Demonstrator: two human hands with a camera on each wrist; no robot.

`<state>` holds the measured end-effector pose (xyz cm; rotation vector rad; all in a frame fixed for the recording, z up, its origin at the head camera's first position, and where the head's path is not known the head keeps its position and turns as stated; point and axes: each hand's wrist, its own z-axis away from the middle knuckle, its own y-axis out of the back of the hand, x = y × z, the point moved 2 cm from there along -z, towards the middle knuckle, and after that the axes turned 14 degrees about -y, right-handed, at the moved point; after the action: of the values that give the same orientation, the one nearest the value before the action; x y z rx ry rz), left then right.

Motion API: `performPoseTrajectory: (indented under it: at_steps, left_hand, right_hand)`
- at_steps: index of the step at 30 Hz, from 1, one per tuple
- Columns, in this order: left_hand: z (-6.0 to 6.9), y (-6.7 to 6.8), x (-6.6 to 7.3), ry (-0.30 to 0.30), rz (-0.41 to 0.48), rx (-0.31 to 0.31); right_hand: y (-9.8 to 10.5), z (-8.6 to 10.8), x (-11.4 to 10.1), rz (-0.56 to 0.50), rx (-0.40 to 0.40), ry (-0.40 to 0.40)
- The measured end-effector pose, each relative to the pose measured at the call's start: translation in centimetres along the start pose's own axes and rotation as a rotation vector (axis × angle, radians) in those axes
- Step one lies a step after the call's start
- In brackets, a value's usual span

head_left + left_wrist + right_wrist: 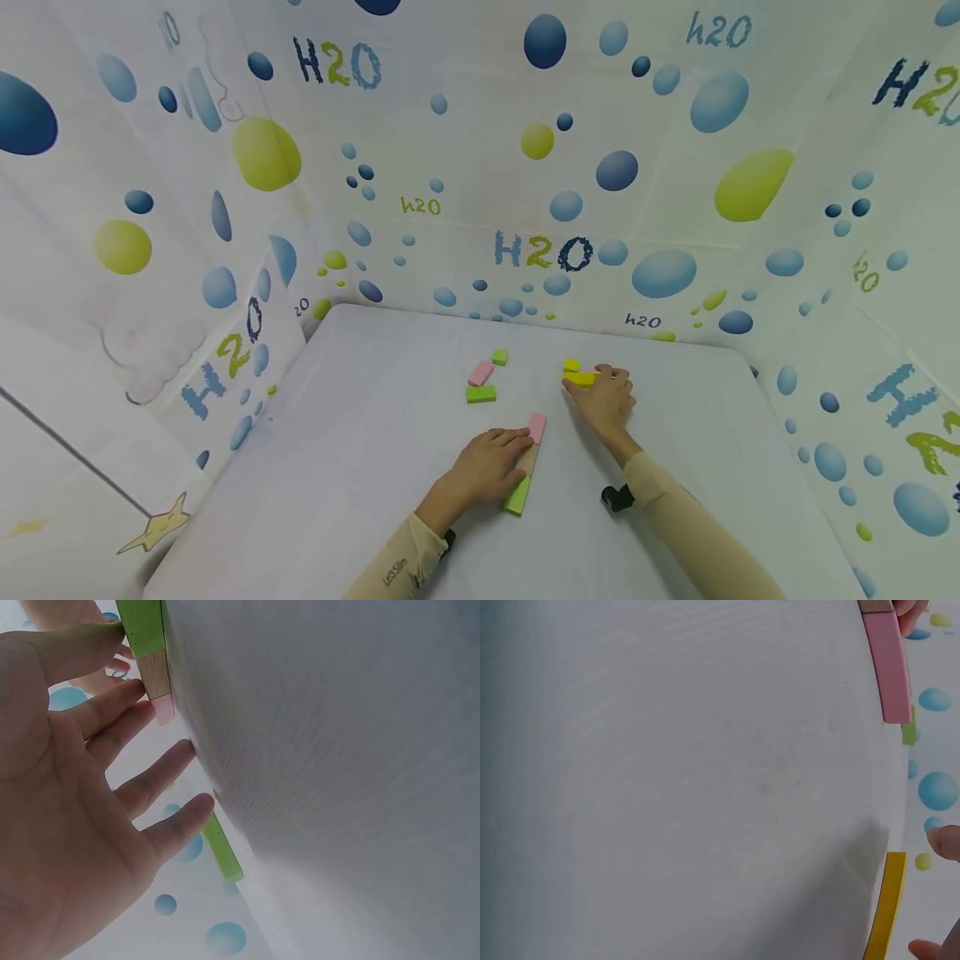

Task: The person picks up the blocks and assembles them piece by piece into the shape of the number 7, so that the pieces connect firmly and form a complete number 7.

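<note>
A pink block [537,425], a bare wooden block [528,457] and a green block [517,497] lie end to end in a straight row. My left hand [482,468] is at the row's left side, its thumb and fingertips touching the blocks; in the left wrist view the fingers are extended and spread. Farther back on the right, my right hand [606,402] reaches over a long yellow block [579,379]. The right wrist view shows fingertips [946,844] on either side of this yellow block [886,907], with a gap between them and it.
Behind the long yellow block sits a small yellow block [572,365]. Left of it are a small green block [500,357], a pink block [481,372] and a longer green block [481,394]. A printed curtain [465,167] borders the white table [337,433].
</note>
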<state>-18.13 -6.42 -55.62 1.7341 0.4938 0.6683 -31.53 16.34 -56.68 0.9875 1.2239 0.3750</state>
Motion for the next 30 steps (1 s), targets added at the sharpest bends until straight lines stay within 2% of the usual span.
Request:
performPoseTrajectory:
  at_steps: [8, 20, 30]
  left_hand:
    - [-0.02, 0.29, -0.12, -0.005, 0.024, -0.007]
    - [-0.04, 0.33, -0.47, -0.014, -0.010, -0.014]
    - [0.05, 0.49, -0.31, -0.007, -0.001, -0.024]
  right_hand:
    - [-0.58, -0.41, -0.26, 0.048, 0.025, -0.050]
    - [-0.97, -0.72, -0.02, 0.064, 0.053, -0.034]
    - [-0.65, -0.56, 0.16, 0.069, 0.016, -0.010]
